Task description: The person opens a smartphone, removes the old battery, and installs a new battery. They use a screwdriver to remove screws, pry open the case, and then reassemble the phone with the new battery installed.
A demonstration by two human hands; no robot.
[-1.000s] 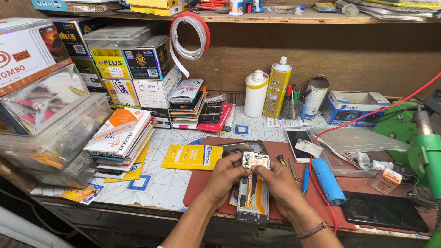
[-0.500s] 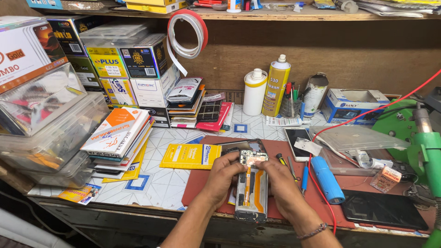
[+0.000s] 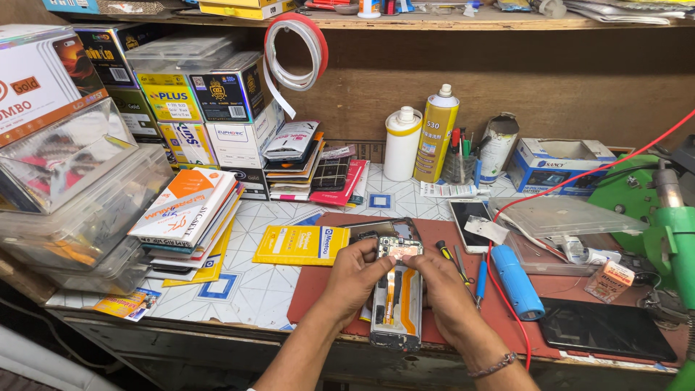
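Bench: tiled worktop (image 3: 253, 289) under a wooden shelf, with a red mat (image 3: 507, 304) at its front edge.
Change: the small board over the phone sat higher and paler a second ago; now it lies lower, flat on the phone's top end, and both hands have closed in on it.
Phone: one opened phone (image 3: 397, 304), back off, lying on the mat at the front edge.
Left hand: left hand (image 3: 355, 275) pinches the phone's upper left side.
Right hand: right hand (image 3: 441, 289) pinches the upper right side.
Count: two screwdrivers (image 3: 463, 264) just right of the hands, one blue cylinder (image 3: 517, 282), one yellow packet (image 3: 300, 245), two bottles (image 3: 420, 141) at the back.
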